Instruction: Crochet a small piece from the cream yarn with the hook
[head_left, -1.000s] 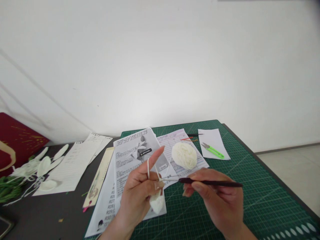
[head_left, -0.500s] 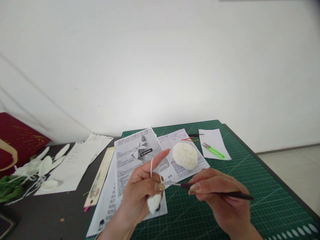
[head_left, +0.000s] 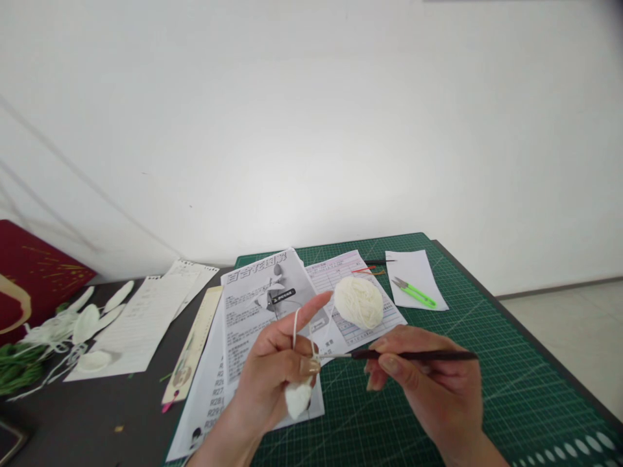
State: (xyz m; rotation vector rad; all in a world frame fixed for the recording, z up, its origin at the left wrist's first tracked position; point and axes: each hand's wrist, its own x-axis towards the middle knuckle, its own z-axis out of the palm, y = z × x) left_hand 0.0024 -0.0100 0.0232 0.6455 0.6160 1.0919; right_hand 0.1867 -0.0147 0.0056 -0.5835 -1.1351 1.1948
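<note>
My left hand pinches a small white crocheted piece between thumb and fingers, and most of the piece hangs below them. White yarn loops over its raised index finger. In my right hand is a crochet hook with a dark handle, held nearly level. The hook's metal tip meets the yarn right at my left thumb. Beyond the hands, a ball of white yarn rests on a printed sheet, and a strand runs from it toward the left index finger.
A green cutting mat covers much of the dark table. Green thread snips lie on white paper at right. Pattern sheets and a ruler-like bookmark lie left of centre. Farther left are white crocheted petals and green yarn.
The hook's handle has swung up to nearly level, and my right fingers have shifted on it. My left hand stays almost in place with the crocheted piece.
</note>
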